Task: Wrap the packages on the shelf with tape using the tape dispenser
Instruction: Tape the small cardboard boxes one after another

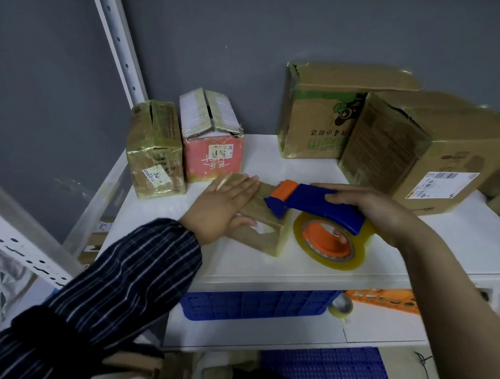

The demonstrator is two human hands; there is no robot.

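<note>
My left hand [224, 205] is pressing flat on the near package [266, 237], right hand [371, 209] gripping the tape dispenser [315, 204] mid-wrap; far packages [157, 147] seem taped.

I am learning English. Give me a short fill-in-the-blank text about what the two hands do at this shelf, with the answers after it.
1. The right hand grips the tape dispenser, whose handle is ____ in colour.
2. The left hand lies flat on ____ of the small package.
3. The roll of tape on the dispenser turns on a core that is ____ in colour.

Missing words: blue; top; orange.
</note>
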